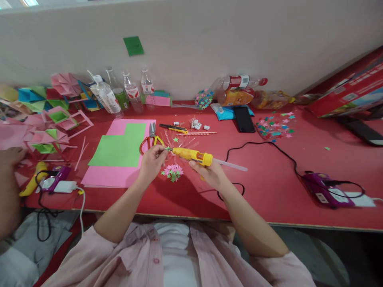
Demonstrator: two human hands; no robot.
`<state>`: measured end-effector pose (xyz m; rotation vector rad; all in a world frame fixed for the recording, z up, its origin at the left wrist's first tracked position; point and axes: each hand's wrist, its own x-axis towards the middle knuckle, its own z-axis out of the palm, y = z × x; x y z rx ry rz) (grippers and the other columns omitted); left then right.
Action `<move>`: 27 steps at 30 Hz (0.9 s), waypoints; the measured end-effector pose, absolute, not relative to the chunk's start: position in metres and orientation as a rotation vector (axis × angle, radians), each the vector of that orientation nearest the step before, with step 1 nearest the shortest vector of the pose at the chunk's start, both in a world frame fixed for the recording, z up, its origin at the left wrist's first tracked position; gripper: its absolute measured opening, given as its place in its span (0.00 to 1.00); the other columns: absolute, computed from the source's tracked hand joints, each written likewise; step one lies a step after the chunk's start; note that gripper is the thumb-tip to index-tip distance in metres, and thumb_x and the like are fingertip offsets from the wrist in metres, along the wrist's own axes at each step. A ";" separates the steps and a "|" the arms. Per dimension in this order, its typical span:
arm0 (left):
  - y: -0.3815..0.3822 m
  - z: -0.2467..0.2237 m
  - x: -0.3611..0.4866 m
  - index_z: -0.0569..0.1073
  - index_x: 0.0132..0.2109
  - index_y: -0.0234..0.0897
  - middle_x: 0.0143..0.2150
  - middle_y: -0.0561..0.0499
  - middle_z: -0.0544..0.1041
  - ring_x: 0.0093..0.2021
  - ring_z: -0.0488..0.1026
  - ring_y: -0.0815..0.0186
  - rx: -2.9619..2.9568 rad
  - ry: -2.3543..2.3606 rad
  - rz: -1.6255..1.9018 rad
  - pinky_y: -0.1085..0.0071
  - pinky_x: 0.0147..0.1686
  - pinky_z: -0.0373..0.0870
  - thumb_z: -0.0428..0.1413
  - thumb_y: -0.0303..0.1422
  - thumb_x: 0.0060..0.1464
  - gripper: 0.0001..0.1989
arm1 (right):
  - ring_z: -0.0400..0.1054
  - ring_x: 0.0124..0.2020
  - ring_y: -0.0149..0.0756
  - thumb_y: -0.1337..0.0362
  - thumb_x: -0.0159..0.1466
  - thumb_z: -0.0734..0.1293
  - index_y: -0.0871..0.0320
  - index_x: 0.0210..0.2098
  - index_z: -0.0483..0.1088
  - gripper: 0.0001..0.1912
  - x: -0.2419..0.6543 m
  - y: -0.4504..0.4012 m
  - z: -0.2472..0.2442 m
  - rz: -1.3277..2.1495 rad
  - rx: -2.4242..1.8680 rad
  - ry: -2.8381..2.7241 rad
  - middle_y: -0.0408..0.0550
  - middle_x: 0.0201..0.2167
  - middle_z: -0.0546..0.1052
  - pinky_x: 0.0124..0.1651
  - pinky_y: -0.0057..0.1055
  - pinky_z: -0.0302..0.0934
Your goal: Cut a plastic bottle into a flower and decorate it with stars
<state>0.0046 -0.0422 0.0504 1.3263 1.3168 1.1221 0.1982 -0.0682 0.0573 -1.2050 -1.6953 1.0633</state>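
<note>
Head view: mid-frame, a yellow glue gun was gripped in the right hand and a green piece was pinched in the left hand.

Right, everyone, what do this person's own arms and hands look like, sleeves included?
Both the left hand and the right hand are ungloved, with no watch or bracelet showing. The pale pink button-front shirt has loose, plain sleeves, stopping above the bare forearms.
</note>
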 end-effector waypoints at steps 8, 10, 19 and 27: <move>-0.043 0.049 0.004 0.69 0.31 0.37 0.22 0.56 0.70 0.19 0.63 0.75 1.423 1.410 1.117 0.78 0.20 0.59 0.53 0.32 0.52 0.04 | 0.70 0.31 0.41 0.49 0.61 0.63 0.52 0.41 0.74 0.17 0.197 -0.070 0.064 1.044 -1.230 -1.712 0.45 0.24 0.73 0.25 0.32 0.63; -0.043 0.049 0.004 0.68 0.31 0.37 0.22 0.57 0.69 0.19 0.63 0.75 1.441 1.417 1.113 0.77 0.21 0.59 0.53 0.32 0.52 0.04 | 0.70 0.32 0.42 0.49 0.62 0.62 0.52 0.41 0.75 0.17 0.197 -0.070 0.064 1.034 -1.228 -1.715 0.46 0.24 0.74 0.25 0.32 0.63; -0.043 0.049 0.004 0.68 0.31 0.36 0.22 0.57 0.69 0.20 0.62 0.75 1.492 1.427 1.130 0.76 0.23 0.59 0.52 0.32 0.53 0.04 | 0.70 0.31 0.40 0.48 0.62 0.62 0.54 0.43 0.74 0.19 0.197 -0.069 0.062 1.028 -1.177 -1.706 0.46 0.25 0.74 0.24 0.30 0.63; -0.043 0.048 0.004 0.68 0.31 0.37 0.23 0.56 0.69 0.20 0.62 0.75 1.505 1.417 1.137 0.76 0.23 0.59 0.52 0.31 0.53 0.04 | 0.70 0.32 0.40 0.49 0.63 0.62 0.53 0.44 0.74 0.18 0.199 -0.070 0.064 1.021 -1.162 -1.734 0.46 0.26 0.74 0.25 0.30 0.62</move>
